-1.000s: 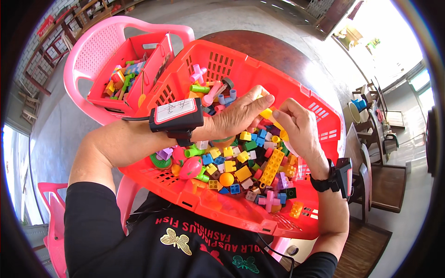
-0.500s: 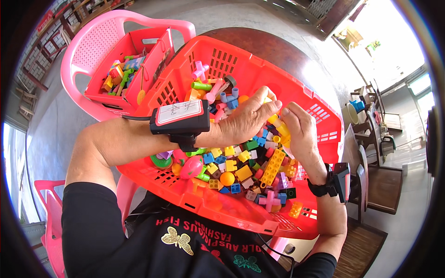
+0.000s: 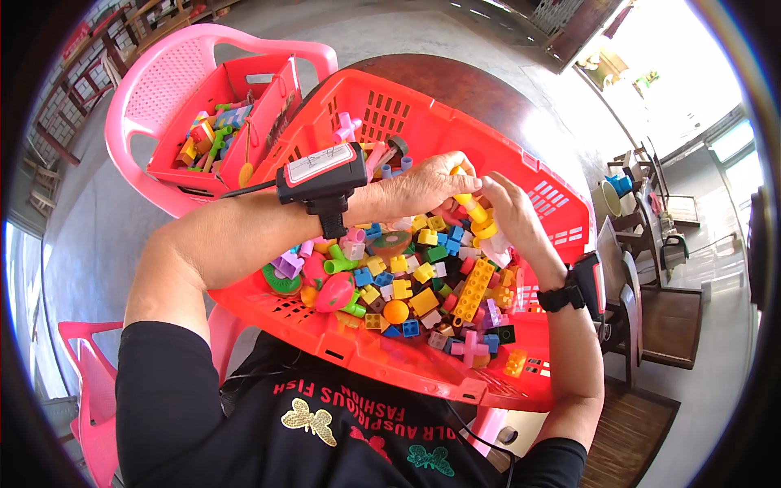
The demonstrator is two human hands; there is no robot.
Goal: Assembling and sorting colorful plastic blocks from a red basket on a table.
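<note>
Above the heap of blocks, my left hand [image 3: 429, 185] is closed with its fingers bent round the upper end of a yellow toy pipe [image 3: 473, 207]. My right hand [image 3: 512, 213] meets it from the other side, its fingers curled against the same pipe. Between the two hands the pipe's ringed lower part shows; its top is partly hidden by fingers. Below them a long yellow studded block [image 3: 473, 291] lies among small coloured building blocks [image 3: 423, 275]. All of these lie in a red plastic basket [image 3: 342, 346].
The basket rests on a round brown table [image 3: 455, 77]. Behind left, a pink plastic chair [image 3: 154, 89] bears a red box [image 3: 191, 175] of toy parts. Wooden chairs [image 3: 663, 321] stand at right. A black device is strapped to each wrist.
My hands have drawn closer together around the yellow pipe. My left wrist has risen slightly, uncovering more blocks beneath it, and my right hand has shifted a little left and up.
</note>
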